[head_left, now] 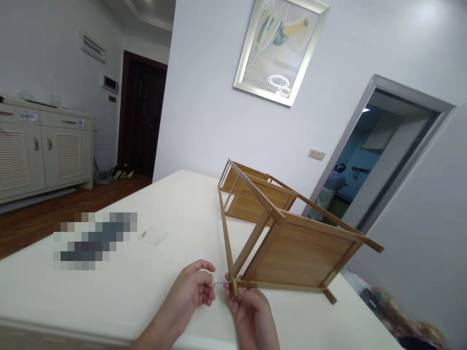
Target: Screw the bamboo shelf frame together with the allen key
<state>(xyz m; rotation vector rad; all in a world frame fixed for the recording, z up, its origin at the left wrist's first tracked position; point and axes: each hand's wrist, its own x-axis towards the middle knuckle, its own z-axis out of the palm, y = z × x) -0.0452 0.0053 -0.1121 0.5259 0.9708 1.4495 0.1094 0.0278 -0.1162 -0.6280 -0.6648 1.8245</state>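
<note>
A wooden shelf rack (306, 248) with slatted sides and flat panels lies on its side on the white table (153, 306). My left hand (193, 287) is closed in a pinch on a thin metal rod (222, 282), like the shaft of a small hand tool. The rod points right, its tip at the near corner of the rack's frame. Around that corner, the fingers of my right hand (251, 308) grip the end of a wooden leg. The rod's handle end is hidden in my left fingers.
Left of the rack lies a small clear plastic bag (156, 236). A pixelated patch hides something farther left. A framed picture (277, 48) hangs on the wall behind. Beyond the doorway at right stands a person (330, 187). A white cabinet (47, 146) is at far left.
</note>
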